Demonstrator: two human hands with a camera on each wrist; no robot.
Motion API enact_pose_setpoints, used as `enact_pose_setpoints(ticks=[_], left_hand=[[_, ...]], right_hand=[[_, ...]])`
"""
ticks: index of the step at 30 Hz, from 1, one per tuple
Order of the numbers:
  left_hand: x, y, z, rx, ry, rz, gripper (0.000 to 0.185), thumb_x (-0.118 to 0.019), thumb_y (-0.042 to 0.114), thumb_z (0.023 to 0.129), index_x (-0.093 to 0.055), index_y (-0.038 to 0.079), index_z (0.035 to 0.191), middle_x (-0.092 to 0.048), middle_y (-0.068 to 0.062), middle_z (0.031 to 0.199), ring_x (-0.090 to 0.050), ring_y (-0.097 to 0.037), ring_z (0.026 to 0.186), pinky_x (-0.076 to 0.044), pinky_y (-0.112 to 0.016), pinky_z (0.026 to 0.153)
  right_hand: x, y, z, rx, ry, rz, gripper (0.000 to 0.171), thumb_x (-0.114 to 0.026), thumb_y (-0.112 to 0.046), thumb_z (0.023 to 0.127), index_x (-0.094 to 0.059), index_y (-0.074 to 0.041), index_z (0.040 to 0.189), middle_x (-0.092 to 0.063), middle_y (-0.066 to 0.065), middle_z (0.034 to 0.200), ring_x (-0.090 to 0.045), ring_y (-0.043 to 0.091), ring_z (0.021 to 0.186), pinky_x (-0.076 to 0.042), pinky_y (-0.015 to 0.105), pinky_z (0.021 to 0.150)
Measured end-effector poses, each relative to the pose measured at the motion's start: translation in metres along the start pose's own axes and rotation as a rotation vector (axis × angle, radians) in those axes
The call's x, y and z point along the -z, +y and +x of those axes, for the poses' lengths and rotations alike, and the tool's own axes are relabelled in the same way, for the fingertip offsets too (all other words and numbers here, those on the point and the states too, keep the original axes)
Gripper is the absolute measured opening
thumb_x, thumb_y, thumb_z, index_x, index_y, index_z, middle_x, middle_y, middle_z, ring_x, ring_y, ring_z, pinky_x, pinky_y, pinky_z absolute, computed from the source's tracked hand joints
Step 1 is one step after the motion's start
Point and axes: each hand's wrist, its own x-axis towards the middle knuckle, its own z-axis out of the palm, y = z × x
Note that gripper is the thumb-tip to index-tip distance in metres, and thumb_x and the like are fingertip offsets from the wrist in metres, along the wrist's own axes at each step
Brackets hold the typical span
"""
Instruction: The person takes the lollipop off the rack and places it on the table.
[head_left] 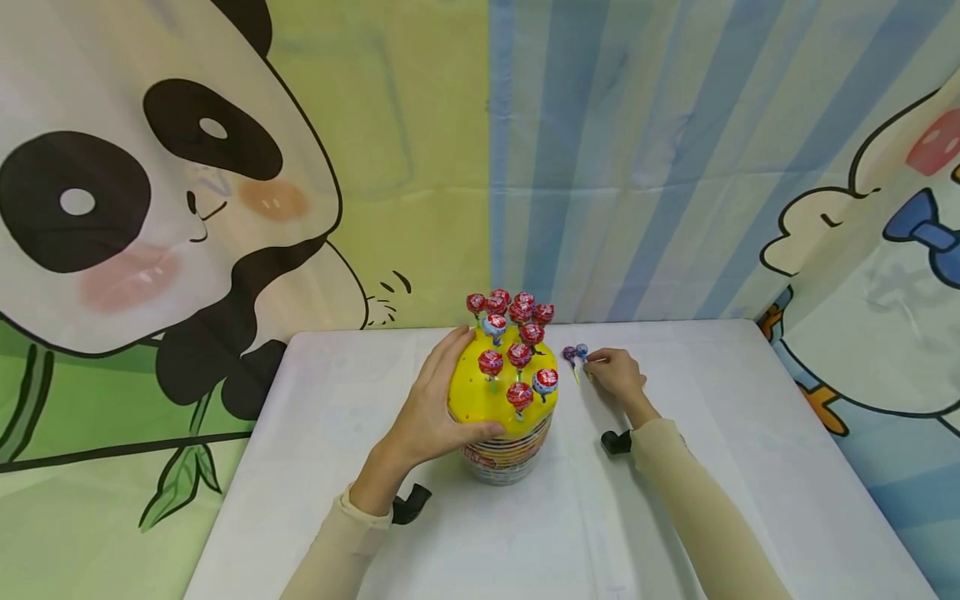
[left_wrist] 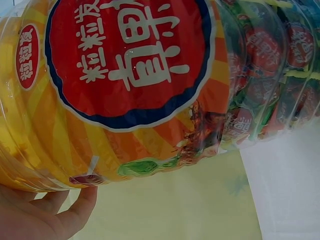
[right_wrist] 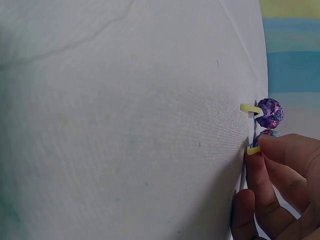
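Head view: I see the left hand curved round a shiny yellow domed lid, thumb in front, on a clear ribbed plastic jar; round, mostly red-wrapped lollipops stand in the lid. To the jar's right, the right hand pinches a blue-wrapped lollipop; a purple-wrapped lollipop lies on the white table just left of it. Left wrist view: fingers touch the jar's yellow end, near its orange-and-red label. Right wrist view: thumb and forefinger pinch the blue-wrapped lollipop's yellow stick, its head just beyond the fingertips.
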Motion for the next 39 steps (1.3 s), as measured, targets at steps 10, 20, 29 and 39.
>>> enact_pose_setpoints(ticks=[10,20,29,39], left_hand=[[0.0,0.001,0.0,-0.002,0.003,0.007,0.113,-0.073,0.076,0.07,-0.025,0.026,0.159,-0.021,0.001,0.163,-0.028,-0.023,0.144,-0.043,-0.052,0.104],[0.0,0.001,0.0,0.017,-0.006,-0.006,0.112,-0.078,0.069,0.07,-0.024,0.028,0.159,-0.02,0.002,0.163,-0.028,-0.023,0.144,-0.044,-0.052,0.104],[0.001,0.0,-0.001,0.013,-0.004,-0.004,0.112,-0.079,0.068,0.07,-0.024,0.028,0.159,-0.021,0.001,0.163,-0.028,-0.022,0.144,-0.044,-0.05,0.103],[0.001,0.002,-0.001,0.011,-0.007,-0.008,0.113,-0.077,0.071,0.07,-0.024,0.027,0.16,-0.02,0.002,0.163,-0.027,-0.021,0.144,-0.043,-0.05,0.105]], right_hand=[[0.002,0.002,0.0,0.011,-0.02,0.008,0.03,-0.07,-0.028,0.09,-0.073,-0.007,0.112,-0.073,0.013,0.103,-0.057,0.04,0.111,-0.024,0.071,0.098],[0.018,-0.003,-0.019,0.142,0.032,0.061,0.03,-0.067,-0.025,0.095,-0.072,-0.006,0.117,-0.072,0.015,0.106,-0.064,0.036,0.099,-0.045,0.054,0.085],[0.043,-0.034,-0.052,0.334,0.057,0.247,0.029,-0.069,-0.029,0.096,-0.073,-0.01,0.118,-0.073,0.008,0.103,-0.066,0.028,0.097,-0.053,0.039,0.075],[0.064,-0.073,-0.089,0.499,0.022,0.413,0.026,-0.069,-0.03,0.097,-0.073,-0.015,0.118,-0.071,0.003,0.109,-0.062,0.018,0.099,-0.044,0.045,0.091]])
